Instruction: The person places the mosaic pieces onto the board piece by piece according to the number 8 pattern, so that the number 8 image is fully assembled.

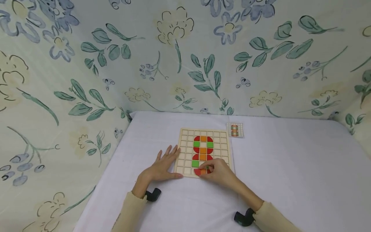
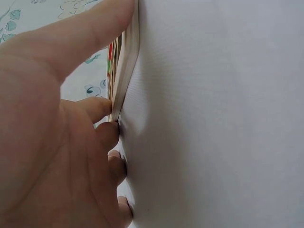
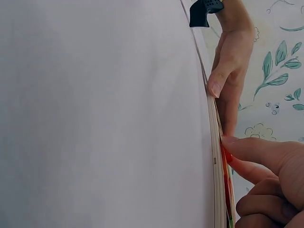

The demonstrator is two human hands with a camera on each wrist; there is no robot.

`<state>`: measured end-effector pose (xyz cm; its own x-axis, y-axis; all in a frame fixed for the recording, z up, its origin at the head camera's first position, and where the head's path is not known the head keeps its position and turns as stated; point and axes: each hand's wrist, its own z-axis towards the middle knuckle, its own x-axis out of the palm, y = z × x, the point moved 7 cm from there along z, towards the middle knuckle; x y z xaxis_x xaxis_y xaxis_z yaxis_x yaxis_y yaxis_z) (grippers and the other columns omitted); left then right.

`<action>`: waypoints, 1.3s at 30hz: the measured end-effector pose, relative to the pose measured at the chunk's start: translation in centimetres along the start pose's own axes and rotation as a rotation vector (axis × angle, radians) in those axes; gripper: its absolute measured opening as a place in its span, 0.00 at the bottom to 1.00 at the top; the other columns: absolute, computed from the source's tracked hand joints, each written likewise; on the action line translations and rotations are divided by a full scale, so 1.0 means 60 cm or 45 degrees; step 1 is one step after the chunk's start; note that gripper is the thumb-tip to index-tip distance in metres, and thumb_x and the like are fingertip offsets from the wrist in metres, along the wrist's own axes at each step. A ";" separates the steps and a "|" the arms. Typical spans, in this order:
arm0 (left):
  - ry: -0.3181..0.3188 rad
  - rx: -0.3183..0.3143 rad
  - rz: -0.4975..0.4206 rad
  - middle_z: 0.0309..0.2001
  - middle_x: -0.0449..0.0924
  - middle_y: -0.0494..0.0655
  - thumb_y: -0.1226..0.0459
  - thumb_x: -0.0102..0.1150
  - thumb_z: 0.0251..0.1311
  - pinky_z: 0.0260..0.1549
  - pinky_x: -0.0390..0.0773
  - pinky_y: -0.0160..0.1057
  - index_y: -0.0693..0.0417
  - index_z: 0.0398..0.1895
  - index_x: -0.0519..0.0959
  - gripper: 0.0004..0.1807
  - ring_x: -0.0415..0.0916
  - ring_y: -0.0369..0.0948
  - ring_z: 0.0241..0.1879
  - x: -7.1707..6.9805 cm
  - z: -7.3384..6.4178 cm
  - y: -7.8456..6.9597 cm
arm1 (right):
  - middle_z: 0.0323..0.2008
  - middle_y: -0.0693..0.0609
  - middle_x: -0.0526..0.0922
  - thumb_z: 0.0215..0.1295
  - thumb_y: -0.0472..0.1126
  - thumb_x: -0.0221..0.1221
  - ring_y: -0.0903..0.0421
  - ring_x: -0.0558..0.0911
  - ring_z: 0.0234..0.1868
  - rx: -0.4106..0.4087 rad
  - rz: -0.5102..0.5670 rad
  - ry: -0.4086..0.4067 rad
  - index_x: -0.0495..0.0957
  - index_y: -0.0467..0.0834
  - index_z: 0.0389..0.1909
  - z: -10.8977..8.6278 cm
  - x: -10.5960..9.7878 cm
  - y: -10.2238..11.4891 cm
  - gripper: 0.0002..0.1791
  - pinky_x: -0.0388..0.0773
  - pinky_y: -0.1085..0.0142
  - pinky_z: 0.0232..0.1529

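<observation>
A square wooden grid board (image 1: 184, 154) lies on the table, with red rounded-corner tiles, orange square tiles (image 1: 203, 157) and green square tiles (image 1: 195, 163) set in a figure-eight shape. My right hand (image 1: 222, 174) pinches a red rounded-corner tile (image 1: 197, 172) between thumb and index finger, low over the near row of cells, left of an orange tile. Its other fingers are curled in. Spread along the board's left side, my left hand (image 1: 162, 167) touches the edge with straight fingers; its thumb lies at the near left corner. My right hand hides part of the lower right tiles.
A small pattern card (image 1: 235, 130) showing the same coloured figure lies beyond the board's right side. White cloth (image 1: 290, 167) covers the table. A floral curtain (image 1: 174, 64) hangs behind it. Black devices (image 1: 244, 217) sit at both wrists.
</observation>
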<state>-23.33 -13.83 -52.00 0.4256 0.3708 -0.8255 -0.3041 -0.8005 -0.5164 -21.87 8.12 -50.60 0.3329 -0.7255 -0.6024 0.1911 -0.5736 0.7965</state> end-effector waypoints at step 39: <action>0.003 0.009 0.008 0.86 0.34 0.45 0.38 0.68 0.59 0.80 0.28 0.65 0.47 0.86 0.44 0.60 0.25 0.50 0.85 0.001 0.000 0.001 | 0.14 0.57 0.65 0.53 0.38 0.77 0.64 0.62 0.17 0.030 0.028 -0.076 0.90 0.45 0.37 0.004 0.008 0.004 0.10 0.54 0.74 0.19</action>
<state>-23.34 -13.83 -52.08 0.4253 0.3649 -0.8282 -0.3131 -0.7993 -0.5130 -21.90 7.51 -50.69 0.2811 -0.7589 -0.5873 0.1625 -0.5655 0.8086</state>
